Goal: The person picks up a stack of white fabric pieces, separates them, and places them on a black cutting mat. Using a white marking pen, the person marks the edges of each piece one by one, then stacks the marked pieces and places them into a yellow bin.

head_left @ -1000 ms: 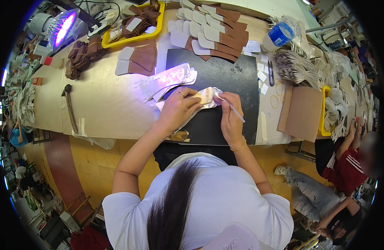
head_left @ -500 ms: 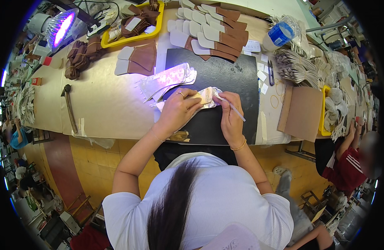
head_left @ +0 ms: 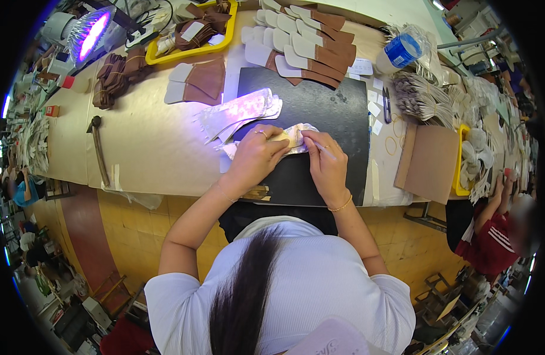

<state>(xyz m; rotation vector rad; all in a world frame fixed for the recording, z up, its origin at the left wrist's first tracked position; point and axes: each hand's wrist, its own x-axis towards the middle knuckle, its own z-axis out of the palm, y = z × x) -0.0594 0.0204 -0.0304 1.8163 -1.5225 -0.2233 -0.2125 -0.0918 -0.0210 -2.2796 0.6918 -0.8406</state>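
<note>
My left hand presses down on a pale, flat shoe piece that lies on the black mat. My right hand rests on the right end of the same piece and pinches a thin white stick-like tool between its fingers. Both hands touch the piece and sit close together at the mat's front left. Just behind my left hand lies a fanned stack of similar pale pieces, lit purple.
A purple lamp stands at the back left by a yellow tray of brown pieces. Rows of brown-and-white pieces, a blue-labelled container, scissors, a hammer and cardboard surround the mat. Another person works at right.
Both hands stay on the pale piece with only slight finger shifts. A person passing on the floor at lower right has left the view.
</note>
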